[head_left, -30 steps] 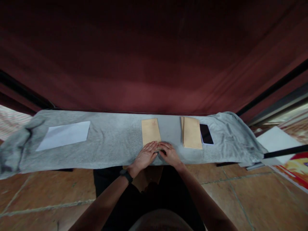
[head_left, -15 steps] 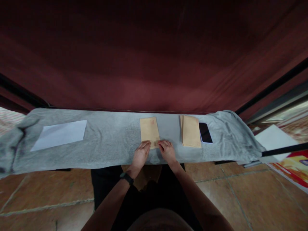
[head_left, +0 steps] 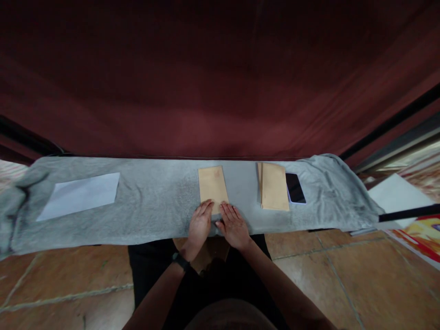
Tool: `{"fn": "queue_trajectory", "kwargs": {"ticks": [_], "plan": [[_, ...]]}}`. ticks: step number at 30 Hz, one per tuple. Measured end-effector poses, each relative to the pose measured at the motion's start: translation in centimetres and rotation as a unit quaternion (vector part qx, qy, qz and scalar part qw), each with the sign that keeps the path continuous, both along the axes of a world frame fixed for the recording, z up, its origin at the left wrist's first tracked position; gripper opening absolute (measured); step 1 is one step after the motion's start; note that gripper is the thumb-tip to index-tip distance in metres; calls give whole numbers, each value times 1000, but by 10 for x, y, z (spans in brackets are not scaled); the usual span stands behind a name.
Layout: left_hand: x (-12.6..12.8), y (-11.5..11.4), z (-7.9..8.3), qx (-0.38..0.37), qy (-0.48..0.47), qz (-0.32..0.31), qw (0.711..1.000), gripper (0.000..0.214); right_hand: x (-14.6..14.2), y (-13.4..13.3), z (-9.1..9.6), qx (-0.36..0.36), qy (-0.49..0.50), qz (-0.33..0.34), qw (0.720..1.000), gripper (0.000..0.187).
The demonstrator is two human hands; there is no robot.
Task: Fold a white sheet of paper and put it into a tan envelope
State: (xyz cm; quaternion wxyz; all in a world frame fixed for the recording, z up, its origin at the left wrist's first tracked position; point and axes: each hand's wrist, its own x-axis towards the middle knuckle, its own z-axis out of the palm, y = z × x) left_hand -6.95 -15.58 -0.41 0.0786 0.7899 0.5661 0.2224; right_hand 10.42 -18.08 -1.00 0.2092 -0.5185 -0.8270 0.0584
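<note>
A tan envelope (head_left: 212, 184) lies lengthwise on the grey cloth (head_left: 161, 197) in front of me. My left hand (head_left: 200, 223) lies flat, fingers stretched, with its fingertips on the envelope's near left corner. My right hand (head_left: 233, 223) also lies flat with fingers spread, its fingertips at the envelope's near right corner. The envelope's near edge is covered by both hands. A dark band sits on my left wrist (head_left: 180, 261).
A stack of tan envelopes (head_left: 274, 192) lies to the right, with a dark phone (head_left: 295, 188) beside it. A white sheet (head_left: 79, 196) lies far left on the cloth. A dark red curtain (head_left: 220, 91) hangs behind. Tiled floor (head_left: 343, 275) lies below the cloth's front edge.
Both hands have slid back toward me from overlapping the envelope's near end, then come flat with fingertips on its near corners. The view has shifted slightly.
</note>
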Motion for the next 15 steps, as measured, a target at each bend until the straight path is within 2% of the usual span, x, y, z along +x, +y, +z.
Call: {"fn": "queue_trajectory", "kwargs": {"ticks": [4,7,11,15], "plan": [[1,1,1,8,27,29,999,55,7,2,-1,0,-5,-5,1000,62],[12,13,1,9,50,11,999,54,6,1,-4,-1,-10,-9,1000,59],[37,45,0,-32,67,-56,996,52,3,2,-6,-9,-8,-9,1000,51],[55,85,0,-70,91,-48,992,60,3,2,-4,-7,-1,-15,1000,48]]}}
